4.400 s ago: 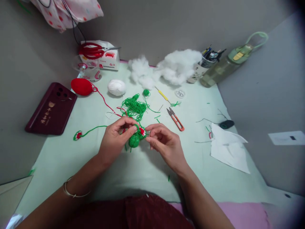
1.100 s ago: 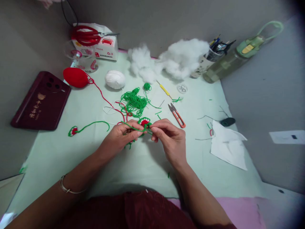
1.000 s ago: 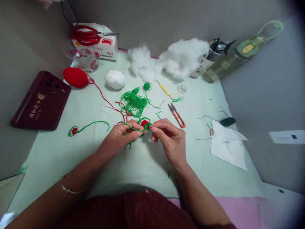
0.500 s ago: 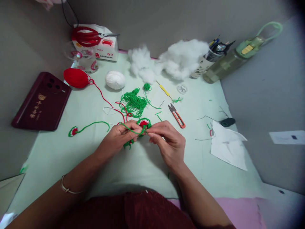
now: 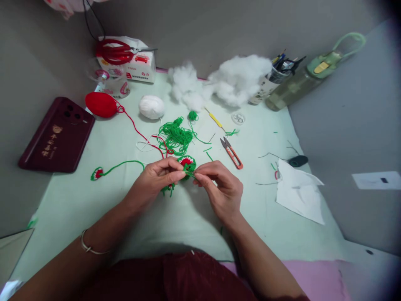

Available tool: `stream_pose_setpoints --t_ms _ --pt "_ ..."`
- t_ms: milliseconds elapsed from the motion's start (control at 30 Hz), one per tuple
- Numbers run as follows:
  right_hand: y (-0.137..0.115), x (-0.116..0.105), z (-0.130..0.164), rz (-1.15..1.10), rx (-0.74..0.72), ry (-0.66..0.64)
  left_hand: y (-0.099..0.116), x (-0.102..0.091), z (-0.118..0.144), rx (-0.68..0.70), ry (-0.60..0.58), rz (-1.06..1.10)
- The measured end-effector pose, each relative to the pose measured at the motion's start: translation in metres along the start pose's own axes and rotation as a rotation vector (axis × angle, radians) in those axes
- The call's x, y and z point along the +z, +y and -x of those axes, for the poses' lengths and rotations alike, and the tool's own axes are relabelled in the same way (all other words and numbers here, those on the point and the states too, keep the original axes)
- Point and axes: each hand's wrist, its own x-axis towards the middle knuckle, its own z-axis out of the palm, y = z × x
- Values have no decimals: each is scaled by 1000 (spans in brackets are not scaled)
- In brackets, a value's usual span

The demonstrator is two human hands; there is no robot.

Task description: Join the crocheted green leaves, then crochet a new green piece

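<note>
Crocheted red-and-green piece (image 5: 186, 163) sits pinched between both hands, left hand (image 5: 156, 179) gripping its lower side. Right hand (image 5: 219, 188) pinches its green strand; thread snips (image 5: 231, 152) lie just beyond it.

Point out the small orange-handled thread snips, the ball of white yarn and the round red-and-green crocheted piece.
Small orange-handled thread snips (image 5: 232, 153): head view, on the handle's middle.
Ball of white yarn (image 5: 151, 106): head view, on its centre.
Round red-and-green crocheted piece (image 5: 187, 161): head view, on its red centre.
</note>
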Motion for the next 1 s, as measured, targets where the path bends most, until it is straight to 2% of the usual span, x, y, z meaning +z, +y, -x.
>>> stream_pose_setpoints --t_ms 200,333,433,500,633,767,1000 --pt "-2 4 -3 157 -96 24 -2 5 0 -39 -18 4" --pt "-1 -4 -8 263 -136 24 0 6 1 63 -55 -193" --pt "2 -10 -10 271 -136 -109 1 6 2 150 -97 -403" --pt "4 -12 -9 214 -103 -223 2 4 1 163 -97 -454" --pt "3 -15 -10 94 0 -290 5 2 -1 110 -107 -415" --pt "1 -19 -11 -15 113 -341 5 1 -3 10 -105 -259" --pt "2 -12 -12 -279 270 -230 2 -2 -4 -133 -195 -148"
